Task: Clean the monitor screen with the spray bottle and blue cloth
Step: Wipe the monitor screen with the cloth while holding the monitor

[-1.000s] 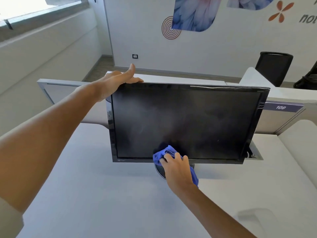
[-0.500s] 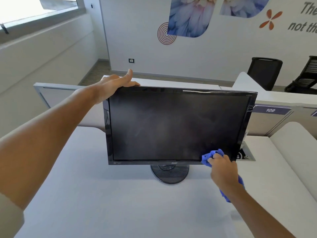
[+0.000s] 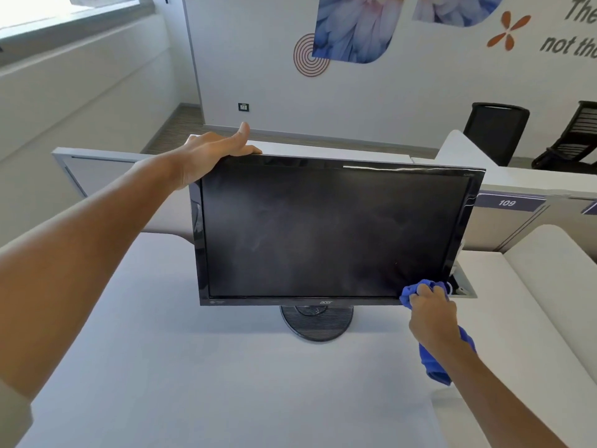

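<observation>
Wiping along the bottom edge of the monitor screen [image 3: 329,234] is the step in hand, judged from where the blue cloth [image 3: 434,360] is pressed: at the lower right corner of the panel, bunched in the right hand [image 3: 431,313], whose fingers are curled round it while a loose tail hangs below the wrist. The left hand [image 3: 213,153] is laid over the top left corner of the frame, thumb raised and fingers hidden behind the edge, so how tightly the casing is held cannot be told. Faint hazy streaks are seen across the middle of the dark glass, which suggests more passes are wanted; light, overlapping strokes would best be made with a flat pad of cloth, and the top hand should be kept in place so that the panel is not rocked on its round stand [image 3: 316,321]. No spray bottle is in view. The monitor is stood on a white desk [image 3: 193,367]; a cable hatch [image 3: 465,289] lies just beside the working corner, where the hanging tail might be snagged. Dividers and two black chairs [image 3: 496,130] are set well behind.
</observation>
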`<action>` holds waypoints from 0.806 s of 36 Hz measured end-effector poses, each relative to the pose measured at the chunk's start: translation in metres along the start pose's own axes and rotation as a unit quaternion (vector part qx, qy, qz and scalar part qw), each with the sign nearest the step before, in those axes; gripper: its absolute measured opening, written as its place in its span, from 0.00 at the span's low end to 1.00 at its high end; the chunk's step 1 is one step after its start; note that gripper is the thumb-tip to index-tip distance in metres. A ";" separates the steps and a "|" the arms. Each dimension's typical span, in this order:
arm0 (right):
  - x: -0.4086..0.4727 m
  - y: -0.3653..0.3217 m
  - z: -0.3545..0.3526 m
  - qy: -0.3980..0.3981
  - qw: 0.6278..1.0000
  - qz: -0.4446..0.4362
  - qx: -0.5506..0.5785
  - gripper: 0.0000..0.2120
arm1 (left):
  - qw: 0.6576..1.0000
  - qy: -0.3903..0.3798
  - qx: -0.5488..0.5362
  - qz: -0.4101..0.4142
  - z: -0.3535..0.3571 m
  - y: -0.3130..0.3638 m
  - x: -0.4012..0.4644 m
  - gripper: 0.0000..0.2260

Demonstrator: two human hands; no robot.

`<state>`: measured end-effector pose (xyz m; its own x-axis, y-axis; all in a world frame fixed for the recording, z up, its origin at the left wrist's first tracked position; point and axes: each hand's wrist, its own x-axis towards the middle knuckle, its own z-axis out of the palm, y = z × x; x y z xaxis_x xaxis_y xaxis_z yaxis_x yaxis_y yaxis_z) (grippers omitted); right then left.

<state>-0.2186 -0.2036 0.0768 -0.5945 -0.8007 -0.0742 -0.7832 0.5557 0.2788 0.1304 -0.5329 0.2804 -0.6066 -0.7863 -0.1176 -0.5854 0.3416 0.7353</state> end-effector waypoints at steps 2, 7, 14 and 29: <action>0.000 -0.012 -0.001 -0.008 1.000 -0.028 0.000 0.18 | 1.000 0.001 0.006 0.005 0.000 -0.001 0.002 0.38; -0.003 -0.052 -0.005 -0.021 0.997 -0.075 0.012 0.14 | 0.999 0.025 0.037 0.013 0.000 -0.005 0.003 0.30; -0.010 -0.109 -0.014 -0.030 0.990 -0.135 0.014 0.14 | 0.995 0.059 0.062 0.058 0.005 -0.005 -0.002 0.15; -0.014 -0.181 -0.019 -0.029 0.981 -0.192 0.017 0.15 | 0.992 0.046 0.071 0.090 -0.002 -0.021 0.018 0.15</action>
<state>-0.0653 -0.2973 0.0459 -0.2636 -0.9388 -0.2217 -0.9564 0.2245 0.1869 0.1330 -0.5550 0.2637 -0.6613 -0.7465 0.0735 -0.5452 0.5456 0.6364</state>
